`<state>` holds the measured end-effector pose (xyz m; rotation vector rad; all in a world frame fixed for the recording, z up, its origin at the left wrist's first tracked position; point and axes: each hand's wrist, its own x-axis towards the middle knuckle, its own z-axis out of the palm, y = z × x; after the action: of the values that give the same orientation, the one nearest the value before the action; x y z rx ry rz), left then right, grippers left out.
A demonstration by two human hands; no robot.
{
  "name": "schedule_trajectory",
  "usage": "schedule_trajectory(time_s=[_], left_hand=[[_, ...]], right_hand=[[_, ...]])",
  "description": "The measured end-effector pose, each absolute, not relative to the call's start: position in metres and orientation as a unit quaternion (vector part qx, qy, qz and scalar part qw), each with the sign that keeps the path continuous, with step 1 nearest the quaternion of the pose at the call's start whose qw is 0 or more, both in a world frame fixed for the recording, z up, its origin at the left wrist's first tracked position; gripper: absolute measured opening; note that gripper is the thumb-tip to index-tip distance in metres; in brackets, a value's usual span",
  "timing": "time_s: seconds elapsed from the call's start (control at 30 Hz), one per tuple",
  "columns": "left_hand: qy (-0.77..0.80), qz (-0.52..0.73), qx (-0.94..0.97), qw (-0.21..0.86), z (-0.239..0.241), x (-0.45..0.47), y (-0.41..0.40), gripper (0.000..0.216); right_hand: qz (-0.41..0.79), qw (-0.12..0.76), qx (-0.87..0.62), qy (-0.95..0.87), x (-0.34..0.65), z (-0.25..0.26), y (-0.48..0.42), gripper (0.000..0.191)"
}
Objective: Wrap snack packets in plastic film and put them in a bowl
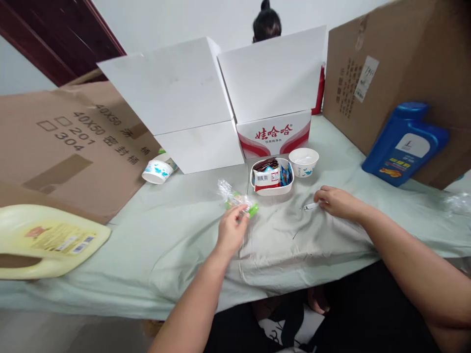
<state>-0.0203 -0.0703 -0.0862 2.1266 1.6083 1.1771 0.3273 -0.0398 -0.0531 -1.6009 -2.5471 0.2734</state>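
My left hand (231,229) is closed over the near side of a crinkled clear plastic wrapper (230,192) with bright green parts, its thumb and fingers pinching the edge. Farther right, my right hand (340,202) pinches a small, slim white piece with a greyish end (310,207), just above the cloth; its exact kind is too small to make out. Between and beyond the hands stands a white tub (273,190) filled with packaged snacks (267,177). Touching its right side is a white paper bowl (303,166) with a blue leaf print, holding clear plastic.
White boxes (195,93) stand at the back between two brown cartons (47,162) (368,63). A tipped paper cup (157,171) lies left. A yellow jug (47,240) and a blue bottle (405,147) flank the cloth-covered table (165,235). Someone's head (267,23) shows behind.
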Motion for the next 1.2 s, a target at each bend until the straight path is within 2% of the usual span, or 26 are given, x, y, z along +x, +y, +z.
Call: schedule_trajectory(time_s=[0.07, 0.2, 0.33, 0.37, 0.47, 0.53, 0.57, 0.63, 0.77, 0.87, 0.93, 1.0, 1.1, 1.2], left_hand=[[0.499, 0.384, 0.767, 0.123, -0.086, 0.003, -0.092, 0.027], [0.414, 0.311, 0.851, 0.087, -0.088, 0.030, -0.109, 0.035], [0.496, 0.352, 0.794, 0.003, -0.089, 0.018, -0.087, 0.019], [0.536, 0.361, 0.763, -0.018, -0.090, 0.013, -0.079, 0.021], [0.628, 0.370, 0.685, -0.019, -0.095, -0.002, -0.057, 0.060], [0.635, 0.383, 0.670, 0.036, -0.100, -0.007, -0.049, 0.087], [0.624, 0.393, 0.673, 0.062, -0.103, -0.008, -0.047, 0.092], [0.578, 0.405, 0.704, 0.081, -0.106, -0.008, -0.048, 0.085], [0.432, 0.355, 0.829, 0.024, -0.101, -0.001, -0.064, 0.040], [0.362, 0.288, 0.887, -0.003, -0.094, 0.007, -0.078, 0.046], [0.359, 0.246, 0.899, -0.033, -0.091, 0.012, -0.085, 0.055], [0.373, 0.226, 0.898, -0.064, -0.089, 0.017, -0.090, 0.054], [0.369, 0.240, 0.895, -0.073, -0.089, 0.022, -0.095, 0.044], [0.357, 0.303, 0.883, -0.038, -0.090, 0.023, -0.097, 0.037]], right_hand=[[0.100, 0.072, -0.514, -0.849, 0.319, -0.053, -0.044, 0.024], [0.116, 0.032, -0.475, -0.872, 0.307, -0.053, -0.047, 0.019], [0.150, 0.058, -0.449, -0.879, 0.302, -0.051, -0.048, 0.020], [0.154, 0.064, -0.442, -0.881, 0.300, -0.050, -0.050, 0.020], [0.158, 0.065, -0.428, -0.888, 0.297, -0.047, -0.053, 0.020], [0.161, 0.055, -0.422, -0.890, 0.297, -0.044, -0.054, 0.022], [0.164, 0.049, -0.421, -0.891, 0.298, -0.043, -0.055, 0.025], [0.169, 0.038, -0.423, -0.890, 0.301, -0.041, -0.055, 0.029], [0.156, 0.026, -0.431, -0.888, 0.305, -0.043, -0.055, 0.019], [0.139, 0.023, -0.426, -0.894, 0.302, -0.046, -0.057, 0.014], [0.132, 0.026, -0.430, -0.893, 0.301, -0.046, -0.059, 0.014], [0.120, 0.049, -0.459, -0.879, 0.298, -0.046, -0.061, 0.017], [0.086, 0.139, -0.500, -0.850, 0.289, -0.042, -0.069, 0.023], [0.098, 0.186, -0.435, -0.876, 0.269, -0.036, -0.083, 0.028]])
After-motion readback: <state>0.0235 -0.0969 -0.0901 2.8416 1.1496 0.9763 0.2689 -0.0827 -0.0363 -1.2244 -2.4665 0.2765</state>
